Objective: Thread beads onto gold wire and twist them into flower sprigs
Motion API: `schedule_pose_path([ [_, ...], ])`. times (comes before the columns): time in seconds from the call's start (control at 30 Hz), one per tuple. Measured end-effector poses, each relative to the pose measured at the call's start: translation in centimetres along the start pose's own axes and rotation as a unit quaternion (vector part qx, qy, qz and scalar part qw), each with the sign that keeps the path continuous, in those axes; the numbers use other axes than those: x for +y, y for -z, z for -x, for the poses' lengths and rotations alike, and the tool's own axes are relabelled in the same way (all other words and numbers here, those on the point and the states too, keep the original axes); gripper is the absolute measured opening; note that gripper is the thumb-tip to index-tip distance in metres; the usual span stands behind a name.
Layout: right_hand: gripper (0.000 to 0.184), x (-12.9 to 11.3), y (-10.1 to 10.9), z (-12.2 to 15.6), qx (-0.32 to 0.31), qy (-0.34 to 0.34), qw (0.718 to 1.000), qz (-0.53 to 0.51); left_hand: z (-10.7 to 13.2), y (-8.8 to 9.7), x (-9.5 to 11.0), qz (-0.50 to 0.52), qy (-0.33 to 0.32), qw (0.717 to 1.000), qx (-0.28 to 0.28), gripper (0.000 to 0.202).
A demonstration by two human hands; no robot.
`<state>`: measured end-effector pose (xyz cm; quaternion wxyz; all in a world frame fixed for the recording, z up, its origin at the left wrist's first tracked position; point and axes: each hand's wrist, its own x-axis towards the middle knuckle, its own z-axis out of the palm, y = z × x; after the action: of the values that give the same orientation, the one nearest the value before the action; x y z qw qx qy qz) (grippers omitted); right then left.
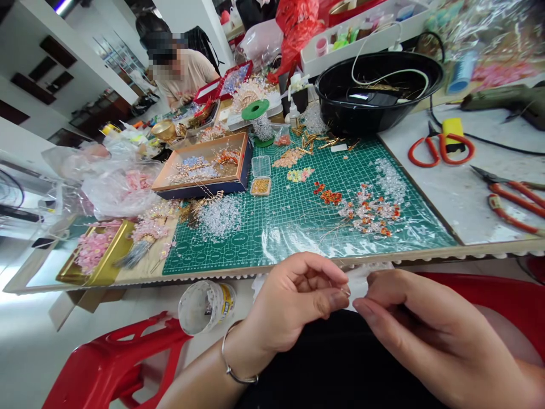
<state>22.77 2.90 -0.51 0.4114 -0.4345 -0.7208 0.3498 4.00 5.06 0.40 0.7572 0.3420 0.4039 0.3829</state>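
Note:
My left hand [304, 298], with a bangle [232, 369] on its wrist, pinches a tiny shiny piece [346, 291] between thumb and forefinger, too small to name. Close on its right, my right hand [409, 318] has thumb and forefinger curled together; what lies in them, if anything, is hidden. Both hands are held over my lap, just before the table edge. Beyond them on the green cutting mat [281, 227] lie orange and clear beaded sprays [370, 213], orange-red flower pieces [327, 194] and clear beads [219, 217].
Red-handled scissors [440, 150] and pliers [511, 196] lie at the right, below a black basin [378, 96]. A box of ornaments [204, 165] and a green wire spool [259, 122] stand farther back. A person [183, 68] sits across. A red stool [119, 358] and bucket [204, 307] are below left.

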Motion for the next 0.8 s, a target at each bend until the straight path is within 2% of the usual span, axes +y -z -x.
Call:
schedule_pose_path([
  [0.07, 0.032, 0.2, -0.1, 0.0, -0.015, -0.032, 0.999, -0.036, 0.3, 0.2, 0.5, -0.113, -0.041, 0.993, -0.005, 0.010],
  [0.13, 0.034, 0.3, -0.2, -0.2, -0.032, -0.076, 0.994, -0.077, 0.7, 0.4, 1.2, -0.260, -0.105, 0.960, -0.004, 0.005],
  [0.2, 0.029, 0.5, -0.4, -0.4, -0.054, -0.124, 0.984, -0.115, 1.1, 0.5, 1.8, -0.400, -0.181, 0.899, -0.001, 0.010],
  [0.27, 0.025, 0.7, -0.5, -0.5, -0.079, -0.163, 0.973, -0.144, 1.4, 0.5, 2.1, -0.496, -0.240, 0.834, -0.005, 0.016],
  [0.37, 0.026, 1.0, -0.7, -0.5, -0.101, -0.193, 0.961, -0.168, 1.6, 0.2, 2.2, -0.551, -0.321, 0.770, -0.021, 0.017],
  [0.47, 0.028, 1.2, -0.7, -0.3, -0.105, -0.193, 0.961, -0.167, 1.1, 0.5, 2.4, -0.555, -0.377, 0.740, -0.038, 0.010],
  [0.5, 0.027, 1.3, -0.6, -0.3, -0.100, -0.190, 0.962, -0.166, 0.6, 1.0, 2.6, -0.563, -0.375, 0.735, -0.039, 0.009],
  [0.57, 0.025, 1.3, -0.5, -0.2, -0.074, -0.183, 0.967, -0.163, -0.9, 2.6, 3.1, -0.602, -0.337, 0.724, 0.000, 0.011],
  [0.6, 0.025, 1.2, -0.5, -0.1, -0.059, -0.181, 0.968, -0.161, -2.0, 3.8, 3.4, -0.630, -0.301, 0.715, 0.043, 0.015],
  [0.63, 0.025, 1.1, -0.4, -0.2, -0.045, -0.181, 0.970, -0.159, -3.2, 5.0, 3.7, -0.656, -0.259, 0.700, 0.114, 0.017],
  [0.67, 0.025, 0.9, -0.3, -0.3, -0.037, -0.181, 0.970, -0.156, -4.4, 6.3, 3.9, -0.683, -0.222, 0.674, 0.173, 0.017],
  [0.7, 0.026, 0.7, -0.2, -0.4, -0.034, -0.180, 0.970, -0.157, -5.6, 7.5, 4.0, -0.692, -0.207, 0.663, 0.195, 0.018],
  [0.8, 0.031, 0.3, 0.0, -0.7, -0.035, -0.183, 0.968, -0.169, -8.5, 10.2, 4.0, -0.706, -0.187, 0.652, 0.205, 0.020],
])
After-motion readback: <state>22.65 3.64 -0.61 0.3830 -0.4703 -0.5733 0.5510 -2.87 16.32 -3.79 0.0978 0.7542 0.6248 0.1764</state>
